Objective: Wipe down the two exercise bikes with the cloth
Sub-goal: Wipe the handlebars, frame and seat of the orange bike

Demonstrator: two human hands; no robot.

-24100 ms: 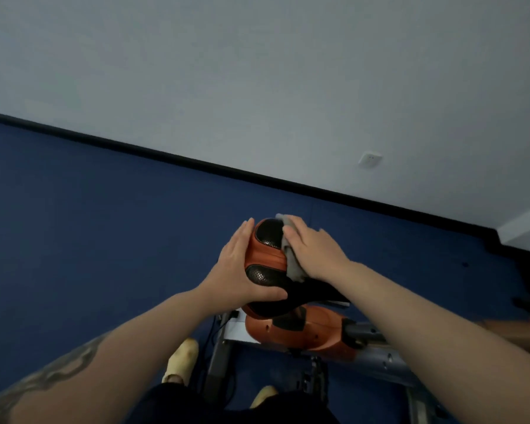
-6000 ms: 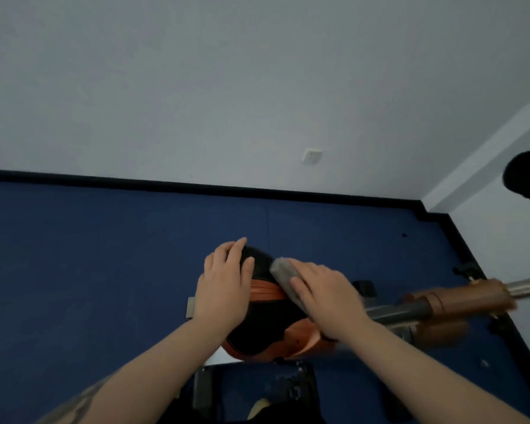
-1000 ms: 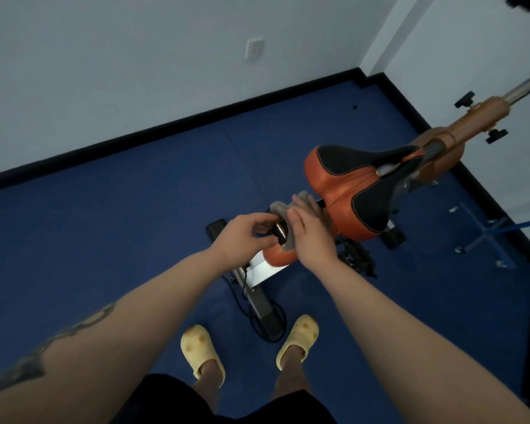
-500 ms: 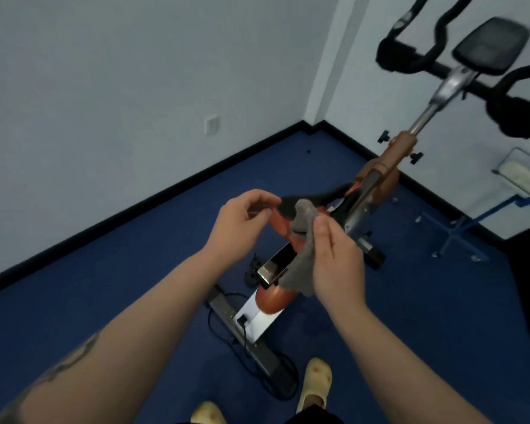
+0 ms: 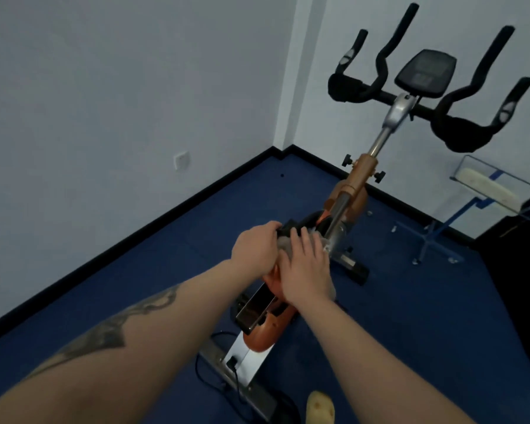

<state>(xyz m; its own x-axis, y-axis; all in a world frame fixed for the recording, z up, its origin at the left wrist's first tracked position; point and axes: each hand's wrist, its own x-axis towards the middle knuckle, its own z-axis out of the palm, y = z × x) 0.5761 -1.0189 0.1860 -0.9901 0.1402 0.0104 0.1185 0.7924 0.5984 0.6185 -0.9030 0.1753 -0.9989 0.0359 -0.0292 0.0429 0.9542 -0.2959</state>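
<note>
An orange exercise bike (image 5: 266,332) stands in front of me, its black handlebars (image 5: 459,133) and console (image 5: 424,73) at the upper right. Both hands are on its black and orange saddle (image 5: 288,231). My left hand (image 5: 254,249) grips the saddle's left edge with curled fingers. Flat on top lies my right hand (image 5: 306,267), fingers straight, pressing a grey cloth (image 5: 283,243) onto the saddle. Most of the cloth and saddle is hidden under the hands. No second bike is in view.
A blue-framed stand with a clear tray (image 5: 496,191) is at the right by the wall. A black cable (image 5: 208,371) loops beside the bike's rear foot on the blue floor. My yellow slipper (image 5: 320,410) shows at the bottom. A wall socket (image 5: 181,160) sits at the left.
Half a second ago my right hand pinched the cloth up in front of the saddle; now it lies flat on the saddle with the cloth under it. My left hand has taken the saddle's edge.
</note>
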